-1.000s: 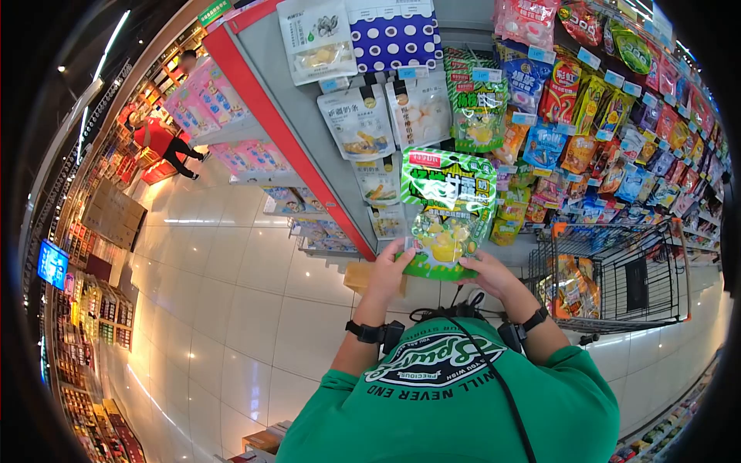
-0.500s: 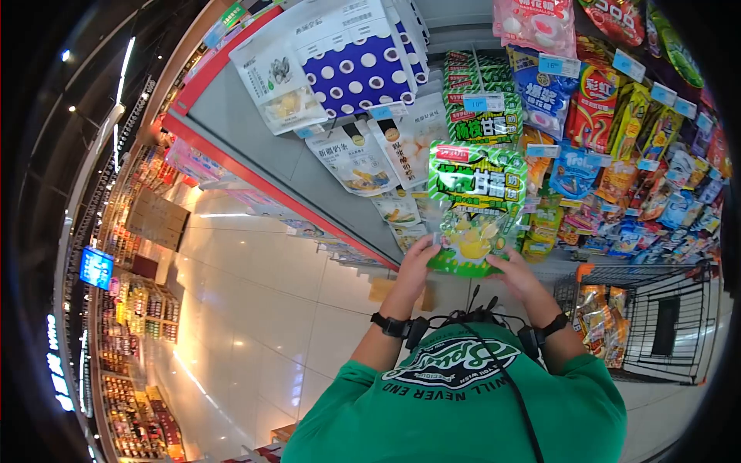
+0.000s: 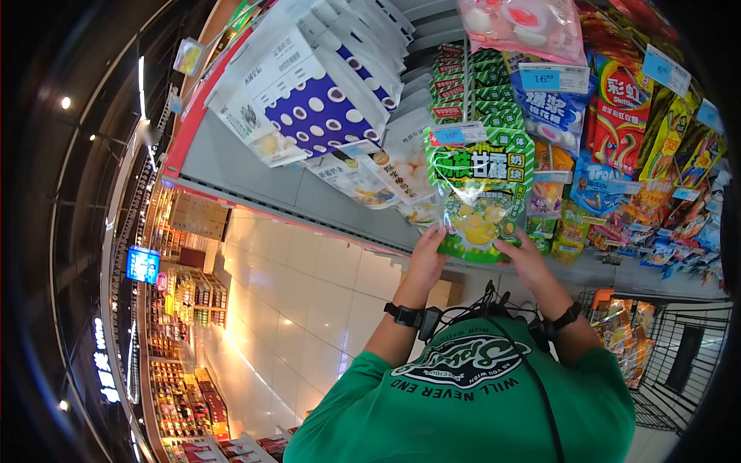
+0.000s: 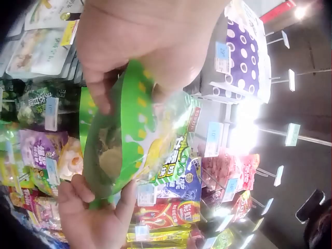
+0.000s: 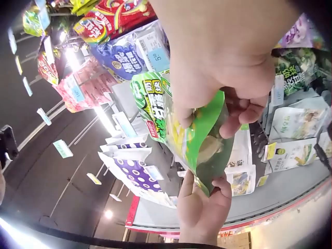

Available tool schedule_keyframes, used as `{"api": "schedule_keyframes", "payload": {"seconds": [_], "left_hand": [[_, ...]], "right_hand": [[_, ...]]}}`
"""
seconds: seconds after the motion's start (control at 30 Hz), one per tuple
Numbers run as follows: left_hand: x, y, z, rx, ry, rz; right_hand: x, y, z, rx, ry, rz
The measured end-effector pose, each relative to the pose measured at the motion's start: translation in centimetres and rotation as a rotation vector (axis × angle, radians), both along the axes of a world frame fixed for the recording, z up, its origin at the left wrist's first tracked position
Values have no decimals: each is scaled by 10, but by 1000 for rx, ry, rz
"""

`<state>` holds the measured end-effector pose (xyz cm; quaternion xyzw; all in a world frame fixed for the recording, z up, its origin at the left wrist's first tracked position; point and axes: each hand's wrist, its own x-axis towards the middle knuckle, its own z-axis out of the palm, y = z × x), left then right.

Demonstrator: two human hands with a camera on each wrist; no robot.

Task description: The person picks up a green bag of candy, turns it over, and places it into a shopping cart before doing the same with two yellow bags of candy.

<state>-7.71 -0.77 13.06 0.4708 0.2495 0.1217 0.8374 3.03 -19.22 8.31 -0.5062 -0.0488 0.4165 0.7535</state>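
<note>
A green candy pouch [image 3: 482, 204] with a clear window and yellow fruit pictures is held upright before the shelf. My left hand [image 3: 427, 258] pinches its lower left corner, thumb in front. At the lower right corner my right hand [image 3: 529, 261] pinches it the same way. The pouch's top overlaps a row of matching green pouches [image 3: 482, 81] on a hook, and that hook's price tag [image 3: 458, 133] shows in front of its top edge. In the left wrist view, the fingers of the left hand [image 4: 140, 46] lie behind the pouch's bottom edge.
White and purple-dotted packs [image 3: 320, 96] hang at the left. Marshmallow bags [image 3: 548, 108] and red candy bags [image 3: 621, 104] hang at the right. A wire shopping cart [image 3: 679, 355] holding orange packs [image 3: 621, 332] stands at the lower right. Metal hooks with tags jut out above.
The pouch has come up to the hanging row, its top now behind the price tag. My view has moved closer to the shelf and turned. Both hands keep their grip.
</note>
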Motion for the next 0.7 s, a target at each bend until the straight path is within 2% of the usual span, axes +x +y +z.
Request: {"api": "schedule_keyframes", "payload": {"seconds": [0.1, 0.23, 0.33, 0.43, 0.5, 0.6, 0.7], "left_hand": [[6, 12, -6, 8, 81, -62], [11, 18, 4, 65, 181, -160], [12, 18, 11, 134, 233, -208], [10, 28, -6, 112, 139, -271], [4, 35, -12, 78, 189, -288], [-4, 39, -13, 150, 192, -344], [-7, 44, -7, 170, 170, -362]], "right_hand": [[7, 1, -1, -2, 93, 22], [3, 5, -9, -58, 128, -69], [-5, 0, 0, -61, 105, -79], [-10, -5, -2, -48, 57, -86], [-9, -7, -12, -19, -24, 56], [-18, -7, -16, -39, -142, 89], [-30, -1, -3, 19, -128, 20]]}}
